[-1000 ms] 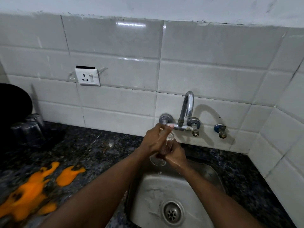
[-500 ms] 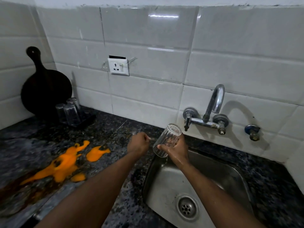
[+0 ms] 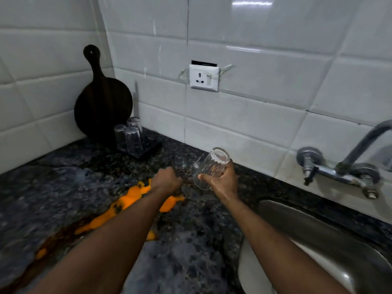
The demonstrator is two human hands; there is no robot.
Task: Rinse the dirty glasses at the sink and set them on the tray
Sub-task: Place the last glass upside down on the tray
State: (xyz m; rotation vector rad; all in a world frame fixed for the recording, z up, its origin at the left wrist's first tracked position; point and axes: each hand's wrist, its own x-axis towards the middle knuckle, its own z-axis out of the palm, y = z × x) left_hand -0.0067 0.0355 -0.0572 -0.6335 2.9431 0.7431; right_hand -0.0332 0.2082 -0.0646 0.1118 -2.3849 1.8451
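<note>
My right hand (image 3: 223,181) grips a clear ribbed glass (image 3: 209,165) around its side, tilted with its base up and away from me, above the dark granite counter left of the sink (image 3: 314,234). My left hand (image 3: 166,180) hovers just left of it, fingers curled into a loose fist with nothing in it. At the back left corner, three clear glasses (image 3: 129,135) stand upside down on a small dark tray (image 3: 151,148).
A round dark cutting board (image 3: 101,102) leans on the tiled wall behind the tray. Orange peel pieces (image 3: 129,200) lie on the counter under my left forearm. A wall tap (image 3: 343,168) sits at the right, a wall socket (image 3: 203,78) above the counter.
My right hand has carried the glass from under the tap leftward, over the counter. My left hand let go of the glass and moved left too. The view swung left.
</note>
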